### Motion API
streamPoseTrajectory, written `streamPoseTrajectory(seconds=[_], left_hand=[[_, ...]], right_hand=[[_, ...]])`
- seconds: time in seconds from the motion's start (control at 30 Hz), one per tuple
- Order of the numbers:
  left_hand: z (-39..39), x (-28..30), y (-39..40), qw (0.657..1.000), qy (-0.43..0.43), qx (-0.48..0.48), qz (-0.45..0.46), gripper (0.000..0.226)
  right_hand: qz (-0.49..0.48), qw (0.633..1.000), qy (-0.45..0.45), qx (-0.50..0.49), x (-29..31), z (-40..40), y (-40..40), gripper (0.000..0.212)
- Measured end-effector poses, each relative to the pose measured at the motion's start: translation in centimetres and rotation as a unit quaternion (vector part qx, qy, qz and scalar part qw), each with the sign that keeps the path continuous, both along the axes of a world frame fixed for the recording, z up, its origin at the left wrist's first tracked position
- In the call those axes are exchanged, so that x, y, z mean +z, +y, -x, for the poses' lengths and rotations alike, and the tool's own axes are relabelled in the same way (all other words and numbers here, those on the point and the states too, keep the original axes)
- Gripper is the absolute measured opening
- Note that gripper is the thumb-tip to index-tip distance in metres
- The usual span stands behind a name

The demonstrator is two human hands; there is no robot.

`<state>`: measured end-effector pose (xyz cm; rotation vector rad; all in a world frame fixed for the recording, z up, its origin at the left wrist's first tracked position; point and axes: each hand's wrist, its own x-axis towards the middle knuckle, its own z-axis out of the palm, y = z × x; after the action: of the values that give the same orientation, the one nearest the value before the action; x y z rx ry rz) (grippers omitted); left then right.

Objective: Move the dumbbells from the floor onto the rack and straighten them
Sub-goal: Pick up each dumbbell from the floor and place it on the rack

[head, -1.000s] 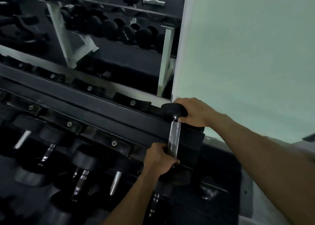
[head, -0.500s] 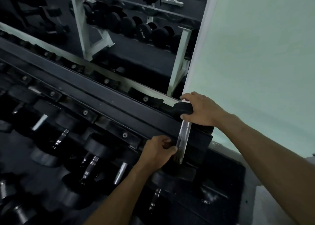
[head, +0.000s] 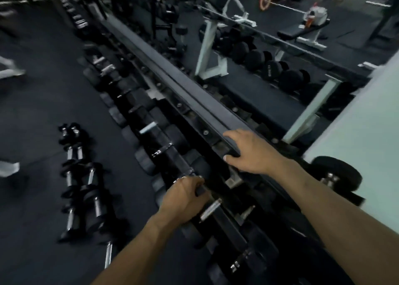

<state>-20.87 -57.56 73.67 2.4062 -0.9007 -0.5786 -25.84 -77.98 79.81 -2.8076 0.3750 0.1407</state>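
Note:
The long black dumbbell rack [head: 172,83] runs diagonally from upper left to lower right, its tiers full of black dumbbells with chrome handles [head: 149,127]. My left hand [head: 183,198] curls its fingers around the dark end of a dumbbell [head: 200,190] on a lower tier, beside a chrome handle [head: 209,211]. My right hand [head: 248,155] lies on the near end of the top rail, fingers spread over it and thumb below. Several small dumbbells [head: 79,187] lie in a row on the dark floor at left. The frame is blurred.
A big-headed dumbbell [head: 336,172] sits at the rack's right end against the pale wall [head: 356,133]. Behind the rack, a mirror reflects a white-framed rack [head: 207,47] and a bench [head: 302,29]. Dark floor [head: 43,111] spreads to the left.
The view has swung left and widened, so the floor dumbbells now show. My right hand left the upright dumbbell's head for the top rail. My left hand let go of its chrome handle.

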Motion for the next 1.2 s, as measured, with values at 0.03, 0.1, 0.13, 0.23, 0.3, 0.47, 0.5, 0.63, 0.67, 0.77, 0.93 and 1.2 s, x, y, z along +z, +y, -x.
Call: streamPoseTrajectory(seconds=[0.03, 0.1, 0.13, 0.23, 0.3, 0.47, 0.5, 0.63, 0.67, 0.77, 0.93, 1.2], left_hand=[[-0.5, 0.2, 2.4, 1.000, -0.004, 0.019, -0.009, 0.026], [-1.3, 0.1, 7.6, 0.998, -0.005, 0.061, -0.022, 0.029], [-1.6, -0.1, 10.3, 0.997, -0.009, 0.074, -0.017, 0.032], [-2.5, -0.7, 18.3, 0.991, -0.030, 0.128, -0.013, 0.042], [-3.1, -1.3, 23.1, 0.986, -0.046, 0.160, -0.033, 0.047], [-5.1, -3.8, 32.6, 0.970, -0.055, 0.228, -0.060, 0.049], [-5.5, -4.5, 33.9, 0.968, -0.049, 0.236, -0.067, 0.048], [-7.5, -8.4, 37.7, 0.961, -0.025, 0.255, -0.101, 0.041], [-8.2, -9.5, 38.2, 0.960, -0.015, 0.258, -0.110, 0.042], [-10.3, -13.5, 39.1, 0.953, 0.021, 0.271, -0.135, 0.037], [-14.8, -22.1, 39.8, 0.939, 0.094, 0.293, -0.157, 0.036], [-19.9, -44.4, 42.6, 0.938, 0.154, 0.273, -0.145, 0.042]], right_hand=[[0.003, 1.000, -0.002, 0.014, 0.0, -1.2, 2.2, 0.070], [0.009, 0.999, 0.000, 0.047, -0.3, -3.5, 7.0, 0.068], [0.011, 0.998, 0.006, 0.065, -0.5, -4.7, 9.6, 0.068], [0.004, 0.993, 0.019, 0.113, -1.4, -8.0, 17.4, 0.067], [-0.007, 0.989, 0.030, 0.144, -2.2, -10.2, 22.2, 0.067], [-0.017, 0.975, 0.050, 0.217, -5.2, -15.9, 32.1, 0.066], [-0.018, 0.971, 0.059, 0.232, -6.1, -17.0, 33.6, 0.066], [-0.019, 0.955, 0.099, 0.279, -10.2, -21.8, 37.9, 0.067], [-0.022, 0.951, 0.108, 0.288, -11.4, -23.2, 38.7, 0.067], [-0.024, 0.937, 0.143, 0.317, -15.7, -27.5, 40.6, 0.067], [-0.027, 0.916, 0.201, 0.346, -25.1, -33.7, 42.4, 0.066], [-0.006, 0.895, 0.270, 0.355, -47.8, -38.0, 44.9, 0.065]])
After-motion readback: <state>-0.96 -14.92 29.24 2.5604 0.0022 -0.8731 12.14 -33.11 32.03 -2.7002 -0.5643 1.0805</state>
